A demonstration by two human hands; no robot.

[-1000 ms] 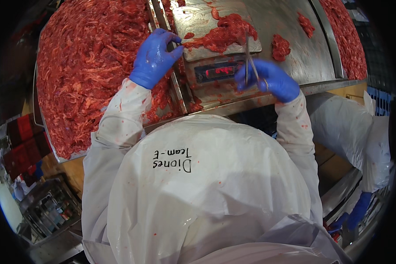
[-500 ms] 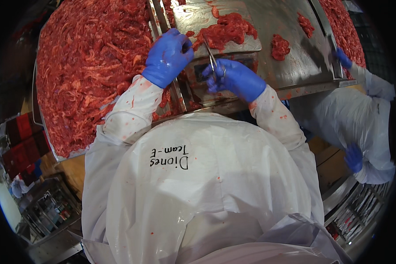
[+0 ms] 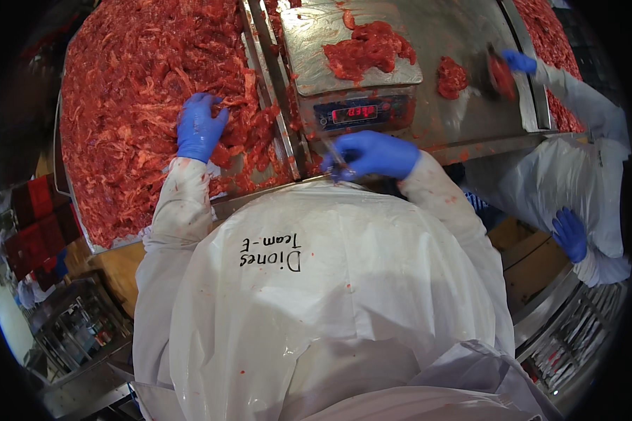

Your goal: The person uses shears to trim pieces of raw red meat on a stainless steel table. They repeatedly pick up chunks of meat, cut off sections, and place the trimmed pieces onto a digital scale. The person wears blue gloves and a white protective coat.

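Note:
My left hand (image 3: 201, 128), in a blue glove, lies on the heap of raw red meat strips (image 3: 126, 105), thumb apart and fingertips partly hidden against the meat. At the front of the scale, my right hand (image 3: 379, 154), also gloved in blue, is closed round slim metal scissors (image 3: 329, 147), their handles blurred and mostly hidden by the fingers. On the steel pan of the scale (image 3: 309, 77) rests a flat piece of meat (image 3: 369, 50). The scale's lit red display (image 3: 354, 114) shows just beyond my right hand.
A metal divider (image 3: 277, 91) runs between the heap and the scale. Right of the scale, a meat portion (image 3: 452, 77) lies on the steel table (image 3: 463, 116). A co-worker's blue-gloved hand (image 3: 519, 62) is beside a blurred piece of meat (image 3: 501, 76); their other hand (image 3: 569, 234) hangs lower.
My left hand has moved from the scale's edge left onto the heap. My right hand, with the scissors, has drawn back toward me, uncovering the display. The co-worker's hand has moved left over the table.

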